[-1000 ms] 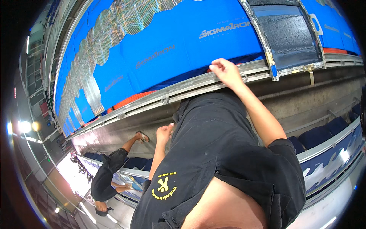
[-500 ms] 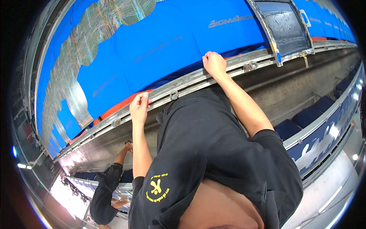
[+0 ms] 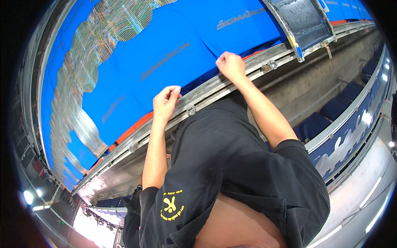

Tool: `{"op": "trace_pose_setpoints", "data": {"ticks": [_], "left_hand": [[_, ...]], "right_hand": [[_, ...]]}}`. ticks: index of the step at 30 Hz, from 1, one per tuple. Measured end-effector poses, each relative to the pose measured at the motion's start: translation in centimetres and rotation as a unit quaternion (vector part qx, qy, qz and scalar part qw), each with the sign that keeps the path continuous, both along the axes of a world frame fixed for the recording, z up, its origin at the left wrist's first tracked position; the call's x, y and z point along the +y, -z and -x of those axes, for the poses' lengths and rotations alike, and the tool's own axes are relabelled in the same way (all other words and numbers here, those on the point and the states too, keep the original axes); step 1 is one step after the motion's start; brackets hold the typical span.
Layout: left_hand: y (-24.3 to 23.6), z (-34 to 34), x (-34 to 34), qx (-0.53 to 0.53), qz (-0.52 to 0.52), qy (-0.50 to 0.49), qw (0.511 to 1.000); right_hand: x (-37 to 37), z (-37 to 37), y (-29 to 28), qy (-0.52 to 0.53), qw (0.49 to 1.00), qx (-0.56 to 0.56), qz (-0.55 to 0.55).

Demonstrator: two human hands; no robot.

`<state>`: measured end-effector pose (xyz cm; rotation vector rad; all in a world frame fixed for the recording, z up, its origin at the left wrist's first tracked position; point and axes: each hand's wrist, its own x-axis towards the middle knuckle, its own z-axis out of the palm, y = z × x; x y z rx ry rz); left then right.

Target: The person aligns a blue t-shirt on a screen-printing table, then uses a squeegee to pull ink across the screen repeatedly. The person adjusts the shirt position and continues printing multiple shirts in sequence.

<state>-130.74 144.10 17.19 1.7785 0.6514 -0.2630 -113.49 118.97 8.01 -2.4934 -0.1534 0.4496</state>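
My left hand (image 3: 166, 101) has its fingers pinched at the near edge of a long blue sheet (image 3: 115, 78) on a table, just over its metal rail (image 3: 198, 97). My right hand (image 3: 230, 66) is farther right at the same edge, fingers curled, with a crease in the sheet beside it. What either holds is hidden. Wavy silvery printed patches (image 3: 87, 78) cover the far left of the sheet, and an orange strip (image 3: 132, 128) shows beneath its edge.
A framed screen (image 3: 302, 25) with dark paste sits on the rail at upper right. Dark padded blocks (image 3: 314, 126) line a neighbouring rail behind me, across a narrow aisle (image 3: 289, 89). A co-worker (image 3: 130, 219) in dark clothes is partly hidden at lower left.
My left hand has risen from beside my leg to the sheet's edge and closed. My right hand has shifted slightly left and up, fingers more curled. The co-worker has become mostly hidden.
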Motion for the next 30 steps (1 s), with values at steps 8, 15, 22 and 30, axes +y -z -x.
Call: {"op": "trace_pose_setpoints", "data": {"ticks": [8, 15, 22, 30], "left_hand": [[2.4, -11.2, -0.3, -0.049, -0.141, 0.191, 0.97], [6.2, -21.7, -1.9, -0.109, -0.24, 0.326, 0.908], [8.3, -27.0, -2.9, -0.16, -0.284, 0.38, 0.866], [6.9, -25.7, -2.2, -0.079, -0.258, 0.314, 0.91]], "right_hand": [[-6.4, -9.3, -0.4, 0.091, 0.995, -0.033, 0.031], [-4.9, -6.5, -1.8, 0.036, 0.994, -0.106, 0.003], [-3.0, -1.3, -0.1, 0.032, 0.999, -0.014, -0.016], [-0.8, -1.8, -1.8, -0.018, 0.991, 0.104, -0.085]]}}
